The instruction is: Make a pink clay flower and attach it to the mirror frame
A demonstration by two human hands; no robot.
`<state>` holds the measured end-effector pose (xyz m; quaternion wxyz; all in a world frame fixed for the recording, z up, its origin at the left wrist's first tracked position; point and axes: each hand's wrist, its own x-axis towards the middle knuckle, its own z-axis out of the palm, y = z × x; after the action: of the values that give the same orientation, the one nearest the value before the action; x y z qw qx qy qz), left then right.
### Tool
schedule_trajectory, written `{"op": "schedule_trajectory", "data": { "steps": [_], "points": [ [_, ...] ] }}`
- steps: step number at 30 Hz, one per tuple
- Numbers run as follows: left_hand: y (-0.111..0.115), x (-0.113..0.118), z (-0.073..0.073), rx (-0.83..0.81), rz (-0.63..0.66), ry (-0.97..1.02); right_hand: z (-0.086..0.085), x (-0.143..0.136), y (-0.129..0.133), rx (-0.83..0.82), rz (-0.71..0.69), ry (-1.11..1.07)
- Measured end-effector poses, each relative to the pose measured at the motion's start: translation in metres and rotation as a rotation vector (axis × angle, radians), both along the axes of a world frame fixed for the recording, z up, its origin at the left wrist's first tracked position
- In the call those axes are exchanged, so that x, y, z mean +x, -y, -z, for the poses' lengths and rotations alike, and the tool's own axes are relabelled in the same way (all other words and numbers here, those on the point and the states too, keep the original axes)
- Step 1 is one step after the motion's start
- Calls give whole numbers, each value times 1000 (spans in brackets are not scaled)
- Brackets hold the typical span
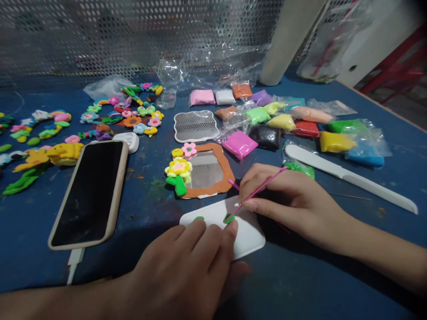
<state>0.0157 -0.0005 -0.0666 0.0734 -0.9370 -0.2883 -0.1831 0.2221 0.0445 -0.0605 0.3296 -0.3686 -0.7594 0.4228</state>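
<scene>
My right hand (283, 200) pinches a thin pink modelling tool (263, 189), its lower tip touching a small green clay piece (228, 218). Another pink stick end (234, 184) pokes out behind the same fingers. The green clay lies on a white rounded board (250, 238), and a second green bit (199, 218) shows beside my left fingers. My left hand (187, 262) is curled over the board's near side, index fingertip next to the clay, with the thumb partly hidden below. Just behind the board is a small mirror (207, 171) framed in brown clay with clay flowers.
A phone (88, 195) on a cable lies at left, near several colourful clay figures (131, 120). Another white-rimmed mirror (195, 126) lies farther back. Bagged clay packets (240, 144) spread at back right, beside a white plastic knife (350, 175). A perforated metal panel (133, 40) stands behind.
</scene>
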Motion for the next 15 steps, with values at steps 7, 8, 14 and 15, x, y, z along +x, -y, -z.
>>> {"op": "schedule_trajectory", "data": {
  "steps": [7,8,14,15],
  "points": [
    [0,-2,-1,-5,9,-28,0,4,-6,-120,21,9],
    [0,-2,-1,6,7,-21,-1,5,-7,-129,15,24],
    [-2,-1,1,14,1,-17,-3,10,-14,-172,-41,90],
    [-2,-1,0,14,4,-17,-2,12,-16,-169,-53,92]
  ]
}}
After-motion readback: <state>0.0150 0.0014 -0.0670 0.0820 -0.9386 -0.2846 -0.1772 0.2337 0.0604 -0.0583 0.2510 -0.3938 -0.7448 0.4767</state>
